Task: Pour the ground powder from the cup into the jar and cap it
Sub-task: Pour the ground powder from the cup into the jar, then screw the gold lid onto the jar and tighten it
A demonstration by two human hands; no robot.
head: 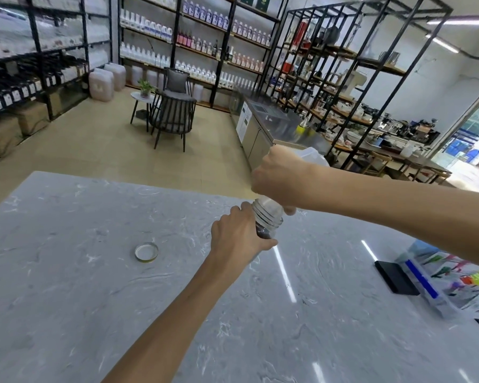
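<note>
Above the table (94,272), left hand (238,236) grips the jar (267,217), right hand (280,178) clasps the upended cup (313,158).

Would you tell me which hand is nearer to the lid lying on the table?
Left. The left hand grips the jar just right of the lid, while the right hand holds the cup higher and farther right.

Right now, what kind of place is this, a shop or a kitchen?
Probably a drinks shop or café supply room, not a home kitchen. Tall black shelves hold rows of bottles, big plastic jugs stand on the floor, and a steel counter sits beside racks of cups and coffee gear.
</note>
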